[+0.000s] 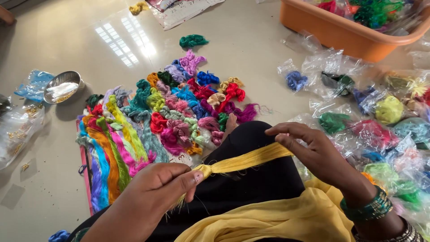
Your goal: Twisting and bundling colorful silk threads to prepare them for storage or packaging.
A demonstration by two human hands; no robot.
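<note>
your left hand (156, 181) pinches the knot of the yellow thread bundle (244, 160) while your right hand (309, 150) closes its fingers on the far end, holding it taut over your lap for handling.

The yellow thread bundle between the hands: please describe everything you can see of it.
The yellow thread bundle is a flat skein of fine, glossy strands, pulled straight over the black-clothed knee. A knot sits at its left end, pinched by the left hand; loose ends hang below. The right hand grips its other end.
</note>
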